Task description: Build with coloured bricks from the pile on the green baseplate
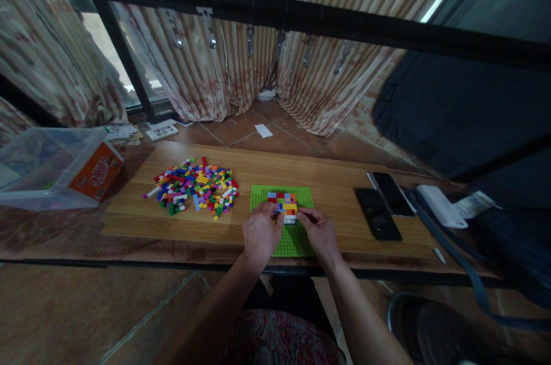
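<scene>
A green studded baseplate [297, 245] lies on the wooden board in front of me. On it stands a low block of toy bricks [289, 206] in red, yellow, blue, orange and white. My left hand [262, 231] is closed at the block's left side, a small dark blue brick [274, 215] showing at its fingertips. At the right side, my right hand [321, 231] has thumb and forefinger pinched together against the block's edge; whatever may be between them is hidden.
Left of the baseplate, loose bricks [198, 186] form a wide pile. A clear plastic bin [51, 167] with an orange label stands far left. Two dark phones [377, 214] [394, 194], a white device [441, 206] and a blue strap [469, 273] lie right. A dark rail [275, 6] crosses above.
</scene>
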Demonstrator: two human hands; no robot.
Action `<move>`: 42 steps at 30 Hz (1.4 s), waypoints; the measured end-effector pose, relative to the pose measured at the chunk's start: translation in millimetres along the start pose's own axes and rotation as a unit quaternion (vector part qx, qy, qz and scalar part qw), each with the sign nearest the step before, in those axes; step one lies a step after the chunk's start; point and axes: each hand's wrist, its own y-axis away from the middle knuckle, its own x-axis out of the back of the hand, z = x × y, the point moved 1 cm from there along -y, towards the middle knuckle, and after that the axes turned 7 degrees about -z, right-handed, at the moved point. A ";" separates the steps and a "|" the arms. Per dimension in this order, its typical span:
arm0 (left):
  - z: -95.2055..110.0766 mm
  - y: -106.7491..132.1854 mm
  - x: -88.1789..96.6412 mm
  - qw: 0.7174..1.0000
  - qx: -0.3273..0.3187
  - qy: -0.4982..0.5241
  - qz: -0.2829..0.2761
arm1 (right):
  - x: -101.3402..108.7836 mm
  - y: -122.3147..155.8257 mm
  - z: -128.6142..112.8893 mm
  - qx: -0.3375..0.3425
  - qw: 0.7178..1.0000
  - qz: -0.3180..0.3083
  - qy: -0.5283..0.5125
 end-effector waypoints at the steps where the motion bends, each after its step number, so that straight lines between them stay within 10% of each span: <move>1: 0.2 -0.3 -0.4 1.000 0.003 0.000 0.001 | -0.3 -0.8 0.2 -0.003 1.000 0.000 -0.002; 18: -5.2 1.4 6.5 0.999 0.004 0.030 -0.024 | 5.3 -10.3 11.1 0.004 0.999 -0.045 0.008; 25: -62.0 28.8 54.2 0.997 0.024 0.051 0.045 | 18.9 -7.2 5.9 -0.002 0.999 0.027 -0.021; 31: -119.0 46.6 82.8 0.990 0.088 0.015 0.106 | 40.2 -3.0 18.3 0.073 0.975 0.119 0.171; 42: -123.6 30.6 98.5 0.977 0.147 -0.089 0.124 | 33.9 -3.7 42.3 0.166 0.923 0.147 0.316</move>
